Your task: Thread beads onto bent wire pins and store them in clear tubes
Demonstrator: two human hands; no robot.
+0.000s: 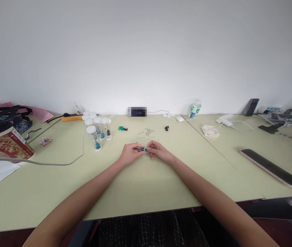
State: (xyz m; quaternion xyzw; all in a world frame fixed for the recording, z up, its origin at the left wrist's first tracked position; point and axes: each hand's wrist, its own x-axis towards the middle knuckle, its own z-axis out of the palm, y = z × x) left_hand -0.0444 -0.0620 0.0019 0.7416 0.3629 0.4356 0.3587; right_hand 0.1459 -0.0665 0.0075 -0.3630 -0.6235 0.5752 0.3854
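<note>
A small blue part, too small to name more exactly, is pinched between my two hands just above the table. My left hand grips it from the left, its fingers closed. From the right, my right hand holds its other end between thumb and fingertips. Just beyond my hands lie several thin metal pins or rods in a loose group. Farther back to the left is a small green, blue and black piece. A small black piece lies at the back right.
Several transparent tubes with white caps stand to the left, small coloured parts inside. A grey cable runs below them toward a large paper cup. A phone leans at the wall. Rightward are a bottle and a long black pad.
</note>
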